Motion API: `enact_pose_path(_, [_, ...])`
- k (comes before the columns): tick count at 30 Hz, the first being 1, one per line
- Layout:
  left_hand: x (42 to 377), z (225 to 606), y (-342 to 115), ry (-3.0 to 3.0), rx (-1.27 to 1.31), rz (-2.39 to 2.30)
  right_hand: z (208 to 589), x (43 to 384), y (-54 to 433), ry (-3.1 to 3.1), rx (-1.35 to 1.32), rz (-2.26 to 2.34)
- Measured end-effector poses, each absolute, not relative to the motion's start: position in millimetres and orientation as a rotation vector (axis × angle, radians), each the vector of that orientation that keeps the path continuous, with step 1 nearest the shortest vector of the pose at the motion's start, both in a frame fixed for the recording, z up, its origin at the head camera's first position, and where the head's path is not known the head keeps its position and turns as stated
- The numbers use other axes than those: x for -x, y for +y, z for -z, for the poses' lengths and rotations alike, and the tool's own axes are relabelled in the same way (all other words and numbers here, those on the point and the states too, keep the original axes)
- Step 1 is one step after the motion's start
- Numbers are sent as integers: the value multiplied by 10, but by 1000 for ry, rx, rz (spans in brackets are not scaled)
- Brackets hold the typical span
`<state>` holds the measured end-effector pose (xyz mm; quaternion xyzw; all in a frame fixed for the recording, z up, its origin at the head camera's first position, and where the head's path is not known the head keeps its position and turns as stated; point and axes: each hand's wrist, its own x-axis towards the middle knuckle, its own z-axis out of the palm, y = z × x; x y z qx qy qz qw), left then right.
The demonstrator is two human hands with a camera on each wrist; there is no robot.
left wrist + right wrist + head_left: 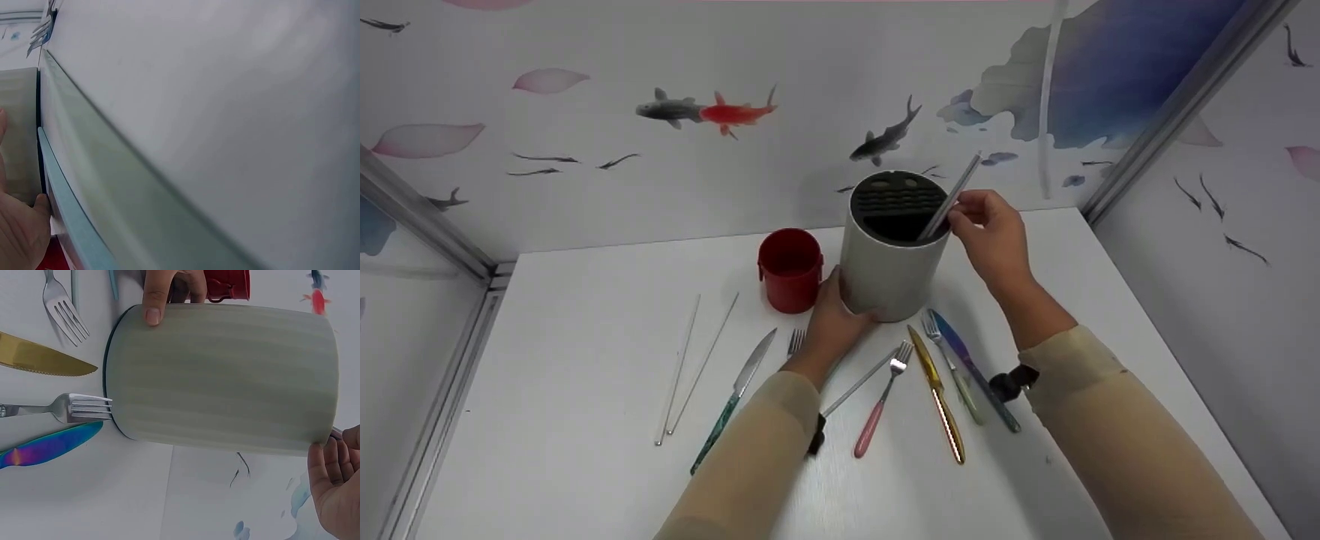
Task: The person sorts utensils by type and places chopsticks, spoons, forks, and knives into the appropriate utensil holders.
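Observation:
A pale grey-green utensil holder (892, 277) with a black slotted top stands toward the back of the white table. My left hand (836, 330) holds it low at the base, the thumb at the front, as the right wrist view also shows. At the right rim, my right hand (997, 236) pinches silver chopsticks (962, 182) between thumb and fingers. They slant with their lower ends inside the large front opening. In the right wrist view the holder's wall hides most of the chopsticks.
A red cup (791, 289) stands left of the holder. In front lie a green-handled knife (735, 397), a pink-handled fork (877, 412), a gold knife (936, 390), another fork (956, 367) and a rainbow-bladed knife (975, 367). Two thin sticks (701, 367) lie farther left. Patterned walls border the table.

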<state>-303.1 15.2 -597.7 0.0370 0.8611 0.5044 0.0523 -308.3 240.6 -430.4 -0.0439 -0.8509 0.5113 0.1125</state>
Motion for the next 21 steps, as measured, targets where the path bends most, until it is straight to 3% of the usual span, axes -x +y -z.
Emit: enact_pose_path(21, [3033, 5984, 143, 2624, -136, -1548, 4466, 2952, 2403, -2284, 42, -1757])
